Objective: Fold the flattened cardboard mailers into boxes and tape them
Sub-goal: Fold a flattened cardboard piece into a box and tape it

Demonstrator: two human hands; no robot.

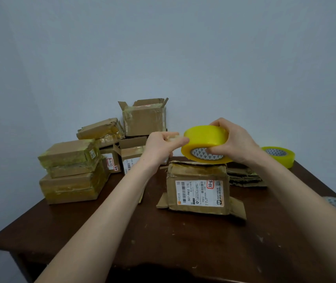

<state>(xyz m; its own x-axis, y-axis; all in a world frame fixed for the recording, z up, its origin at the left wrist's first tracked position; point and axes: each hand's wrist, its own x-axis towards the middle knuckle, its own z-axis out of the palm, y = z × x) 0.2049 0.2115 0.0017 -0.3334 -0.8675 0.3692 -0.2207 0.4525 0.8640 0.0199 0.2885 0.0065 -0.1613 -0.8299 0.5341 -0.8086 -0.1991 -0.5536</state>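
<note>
Brown wooden table [122,231] carries everything. The labelled box [198,190] stands at the middle, slightly toward the right edge, with its top flaps folded down and its bottom flaps splayed out on the surface (not taped, as far as I can tell). The yellow tape roll [206,146] is held in the air just above the box top. The right hand [232,141] is clamped round the roll, fingers over the rim and into the core. The left hand [163,146] has its fingertips pinched together at the roll's left rim, apparently on the free end; the strip itself is too faint to confirm. Flattened mailers [244,176] are piled behind the box toward the right edge, with a spare roll [279,156] at the far right corner. Taped boxes [71,170] are stacked along the left edge, and an open box [144,119] sits at the far edge. Judged step: starting the tape to seal this box's top seam. The next move calls for pulling out a length, laying it along the seam and pressing it flat while the box is kept from sliding.
</note>
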